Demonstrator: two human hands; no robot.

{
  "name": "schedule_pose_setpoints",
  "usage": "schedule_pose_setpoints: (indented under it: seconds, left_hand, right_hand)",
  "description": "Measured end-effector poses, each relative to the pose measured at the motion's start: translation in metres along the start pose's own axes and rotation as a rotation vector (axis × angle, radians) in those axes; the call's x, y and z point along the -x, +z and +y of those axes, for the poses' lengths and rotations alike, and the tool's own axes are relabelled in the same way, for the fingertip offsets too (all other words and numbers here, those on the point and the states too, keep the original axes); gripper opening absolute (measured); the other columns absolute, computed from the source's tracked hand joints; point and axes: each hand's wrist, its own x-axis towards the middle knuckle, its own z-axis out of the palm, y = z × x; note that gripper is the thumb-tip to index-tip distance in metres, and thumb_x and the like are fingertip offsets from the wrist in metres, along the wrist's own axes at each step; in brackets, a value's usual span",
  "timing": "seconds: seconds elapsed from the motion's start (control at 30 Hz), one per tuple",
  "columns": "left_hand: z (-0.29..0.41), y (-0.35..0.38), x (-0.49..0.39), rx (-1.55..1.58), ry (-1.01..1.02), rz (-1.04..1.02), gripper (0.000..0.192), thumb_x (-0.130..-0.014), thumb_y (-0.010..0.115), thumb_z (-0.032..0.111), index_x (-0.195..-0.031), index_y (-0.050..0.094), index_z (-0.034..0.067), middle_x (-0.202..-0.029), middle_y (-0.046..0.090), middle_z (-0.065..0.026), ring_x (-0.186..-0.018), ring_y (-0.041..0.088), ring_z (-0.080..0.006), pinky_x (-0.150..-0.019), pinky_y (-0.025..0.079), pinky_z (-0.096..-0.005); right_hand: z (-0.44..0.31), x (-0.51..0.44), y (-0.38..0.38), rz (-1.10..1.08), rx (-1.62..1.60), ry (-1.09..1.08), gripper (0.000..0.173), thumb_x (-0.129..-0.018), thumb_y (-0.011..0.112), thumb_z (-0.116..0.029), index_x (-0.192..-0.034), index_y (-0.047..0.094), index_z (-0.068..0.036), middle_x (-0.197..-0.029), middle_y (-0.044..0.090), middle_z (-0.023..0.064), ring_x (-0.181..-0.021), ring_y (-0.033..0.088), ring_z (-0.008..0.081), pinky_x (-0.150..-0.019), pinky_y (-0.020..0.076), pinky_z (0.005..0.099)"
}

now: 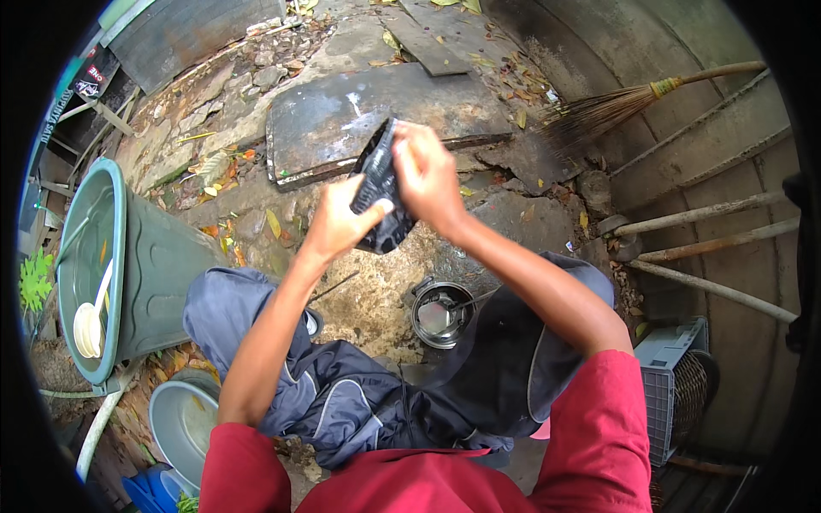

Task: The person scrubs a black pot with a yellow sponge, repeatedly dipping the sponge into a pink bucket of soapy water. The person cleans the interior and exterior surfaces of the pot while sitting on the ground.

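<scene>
Both of my hands are on a glossy black item (383, 183) with a ribbed surface, held up tilted in front of me; its exact kind is unclear. My left hand (340, 218) grips its lower left side, the thumb lying across the front. Around its upper right part my right hand (424, 176) is curled, slightly blurred; whether it also holds a smaller thing is hidden. Below, between my legs, a small metal pot (442, 314) sits on the wet ground. It contains liquid, and a thin handle (474, 299) leans over its rim.
At left stands a tall green bin (163, 256) with a white dipper (90, 327) inside, above a grey basin (183, 423). A flat slab (378, 115) lies ahead. A twig broom (609, 112), poles (705, 215) and a grey crate (660, 391) line the right wall.
</scene>
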Motion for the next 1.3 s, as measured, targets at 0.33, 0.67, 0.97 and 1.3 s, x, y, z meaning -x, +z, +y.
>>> schedule_pose_setpoints:
  seconds: [0.33,0.67,0.97,1.3]
  left_hand:
    - [0.001,0.007,-0.006,0.019,0.000,0.086,0.019,-0.081,0.066,0.012,-0.091,0.063,-0.005,-0.071,0.065,-0.0082,-0.064,0.056,-0.0112,-0.061,0.048,-0.0319]
    - [0.013,0.009,-0.002,-0.029,0.060,0.006,0.021,-0.084,0.070,0.014,-0.094,0.064,-0.005,-0.074,0.067,-0.0128,-0.066,0.059,-0.0122,-0.064,0.050,-0.0321]
    - [0.016,-0.001,0.002,-0.096,0.118,0.032,0.022,-0.083,0.071,0.016,-0.093,0.066,-0.003,-0.069,0.066,-0.0082,-0.061,0.056,-0.0089,-0.058,0.047,-0.0294]
    - [0.033,-0.017,0.007,0.230,0.040,0.027,0.021,-0.084,0.072,0.014,-0.094,0.069,-0.004,-0.079,0.069,-0.0035,-0.068,0.059,-0.0082,-0.063,0.047,-0.0244]
  right_hand:
    - [-0.025,0.030,0.006,-0.154,0.122,-0.081,0.032,-0.094,0.055,-0.013,-0.118,0.054,0.008,-0.126,0.047,0.0317,-0.124,0.047,0.0455,-0.103,0.0427,0.0480]
    - [-0.015,-0.013,-0.017,-0.088,0.213,0.295,0.036,-0.099,0.044,-0.025,-0.110,0.061,0.005,-0.105,0.061,0.0298,-0.097,0.064,0.0400,-0.086,0.0496,0.0457]
    - [0.003,-0.026,-0.017,-0.068,-0.072,0.214,0.032,-0.096,0.054,-0.024,-0.107,0.063,0.005,-0.100,0.066,0.0205,-0.092,0.065,0.0311,-0.085,0.0486,0.0365]
    - [0.035,-0.042,-0.041,-0.321,-0.659,0.998,0.031,-0.098,0.046,-0.026,-0.108,0.064,-0.004,-0.103,0.068,0.0077,-0.090,0.064,0.0151,-0.085,0.0491,0.0331]
